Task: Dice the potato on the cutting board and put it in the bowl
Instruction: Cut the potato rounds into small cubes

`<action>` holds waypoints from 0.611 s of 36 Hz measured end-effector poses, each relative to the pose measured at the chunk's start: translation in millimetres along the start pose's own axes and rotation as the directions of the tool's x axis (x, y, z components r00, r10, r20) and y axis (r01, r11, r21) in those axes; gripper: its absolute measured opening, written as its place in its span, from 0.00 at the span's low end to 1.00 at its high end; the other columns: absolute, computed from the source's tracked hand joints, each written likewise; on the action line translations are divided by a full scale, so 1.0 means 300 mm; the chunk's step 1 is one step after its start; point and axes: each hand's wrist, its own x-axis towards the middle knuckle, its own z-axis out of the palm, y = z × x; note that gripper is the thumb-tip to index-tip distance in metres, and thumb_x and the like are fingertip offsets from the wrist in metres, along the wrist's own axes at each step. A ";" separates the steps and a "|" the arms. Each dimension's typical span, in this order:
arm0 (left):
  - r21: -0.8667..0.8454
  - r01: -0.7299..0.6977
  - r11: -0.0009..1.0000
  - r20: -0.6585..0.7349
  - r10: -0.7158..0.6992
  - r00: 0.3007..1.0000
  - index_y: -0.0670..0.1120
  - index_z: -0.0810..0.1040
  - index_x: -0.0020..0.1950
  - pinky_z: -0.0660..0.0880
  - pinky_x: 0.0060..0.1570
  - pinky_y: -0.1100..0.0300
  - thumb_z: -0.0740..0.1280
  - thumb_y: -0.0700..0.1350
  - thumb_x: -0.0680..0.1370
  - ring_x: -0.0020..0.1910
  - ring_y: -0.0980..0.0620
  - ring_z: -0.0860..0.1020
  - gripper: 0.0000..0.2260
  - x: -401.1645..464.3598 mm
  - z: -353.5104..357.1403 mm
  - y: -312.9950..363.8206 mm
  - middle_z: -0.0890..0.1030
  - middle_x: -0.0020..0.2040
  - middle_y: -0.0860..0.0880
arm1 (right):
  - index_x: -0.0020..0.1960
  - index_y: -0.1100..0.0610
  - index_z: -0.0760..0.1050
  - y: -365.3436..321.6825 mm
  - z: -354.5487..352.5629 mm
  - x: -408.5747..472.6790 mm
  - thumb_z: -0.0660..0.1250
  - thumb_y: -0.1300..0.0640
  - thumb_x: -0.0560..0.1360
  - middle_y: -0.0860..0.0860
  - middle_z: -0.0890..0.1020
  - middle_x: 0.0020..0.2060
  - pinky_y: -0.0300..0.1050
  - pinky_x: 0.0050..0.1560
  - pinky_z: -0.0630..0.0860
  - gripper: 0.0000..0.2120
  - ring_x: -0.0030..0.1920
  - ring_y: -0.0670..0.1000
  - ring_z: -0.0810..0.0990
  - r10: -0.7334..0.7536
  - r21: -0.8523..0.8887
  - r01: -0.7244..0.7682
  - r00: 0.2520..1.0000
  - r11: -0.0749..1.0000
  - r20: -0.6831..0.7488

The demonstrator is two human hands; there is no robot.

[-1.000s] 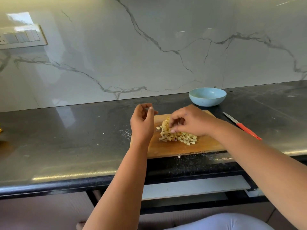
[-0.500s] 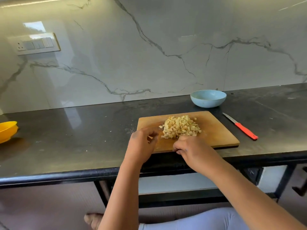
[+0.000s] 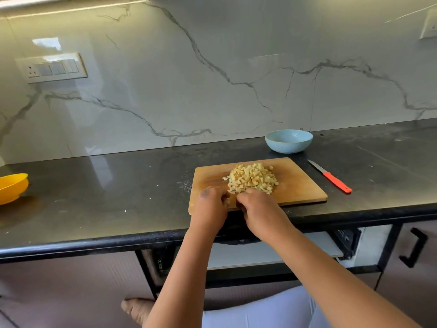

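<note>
At frame centre, the heap of pale diced potato (image 3: pixel 253 178) lies on the rectangular wooden cutting board (image 3: pixel 300 185). Left hand (image 3: pixel 210 204) and right hand (image 3: pixel 257 207) are curled at its near edge; any grasp cannot be told. The pile is best scooped together and carried to the pale blue ceramic bowl (image 3: pixel 289 141), upper right.

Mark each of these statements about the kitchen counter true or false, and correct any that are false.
1. The diced potato lies heaped on the wooden cutting board. True.
2. The light blue bowl already holds potato pieces. False: no potato shows in it.
3. The red-handled knife lies on the counter, to the right of the board. True.
4. The right hand holds the knife. False: both it and the left hand are at the board's near edge, beside the heap.
5. The yellow bowl stands next to the blue one. False: it is at the counter's far left.
</note>
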 end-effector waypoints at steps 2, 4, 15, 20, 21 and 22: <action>0.030 0.004 1.000 0.039 -0.005 0.999 0.44 0.79 0.58 0.65 0.41 0.62 0.63 0.38 0.79 0.50 0.49 0.77 0.10 0.010 -0.008 0.013 0.80 0.53 0.47 | 0.40 0.55 0.72 0.017 0.004 0.007 0.63 0.69 0.73 0.49 0.73 0.40 0.45 0.37 0.75 0.09 0.38 0.49 0.74 -0.009 0.038 0.010 1.000 0.999 -0.017; 0.057 0.000 0.998 0.102 -0.006 0.995 0.45 0.74 0.60 0.69 0.43 0.59 0.62 0.35 0.78 0.51 0.47 0.76 0.12 0.020 -0.009 0.024 0.78 0.54 0.45 | 0.41 0.54 0.73 0.034 -0.003 0.013 0.66 0.68 0.72 0.48 0.75 0.42 0.39 0.38 0.72 0.10 0.41 0.48 0.74 -0.017 0.079 0.018 1.000 0.997 -0.018; -0.424 0.044 0.904 -0.030 -0.063 0.998 0.46 0.73 0.56 0.69 0.35 0.72 0.63 0.40 0.81 0.43 0.54 0.76 0.05 0.091 -0.028 0.063 0.78 0.44 0.52 | 0.43 0.53 0.79 0.186 -0.110 0.118 0.71 0.64 0.73 0.45 0.83 0.43 0.32 0.42 0.76 0.07 0.43 0.43 0.82 0.287 0.425 -0.200 0.946 0.883 -0.150; -0.572 0.027 0.820 -0.005 -0.036 0.999 0.48 0.74 0.61 0.71 0.42 0.77 0.63 0.37 0.81 0.54 0.57 0.77 0.11 0.123 -0.037 0.108 0.78 0.55 0.52 | 0.46 0.49 0.79 0.202 -0.104 0.152 0.67 0.67 0.74 0.43 0.80 0.47 0.31 0.43 0.73 0.13 0.47 0.42 0.79 0.191 0.309 -0.158 0.978 0.938 -0.080; -0.543 0.011 0.840 -0.001 -0.014 1.000 0.48 0.75 0.60 0.71 0.42 0.77 0.65 0.37 0.80 0.54 0.57 0.77 0.11 0.128 -0.038 0.106 0.78 0.56 0.53 | 0.46 0.49 0.80 0.196 -0.116 0.146 0.69 0.65 0.74 0.43 0.79 0.46 0.30 0.42 0.71 0.11 0.46 0.42 0.78 0.139 0.250 -0.128 0.990 0.960 -0.027; -0.527 0.003 0.850 -0.003 -0.005 1.000 0.49 0.76 0.59 0.72 0.42 0.76 0.67 0.37 0.78 0.53 0.58 0.77 0.12 0.132 -0.038 0.100 0.78 0.55 0.53 | 0.47 0.49 0.80 0.187 -0.124 0.135 0.71 0.63 0.74 0.42 0.79 0.45 0.31 0.41 0.70 0.10 0.44 0.41 0.77 0.095 0.214 -0.105 0.994 0.971 0.054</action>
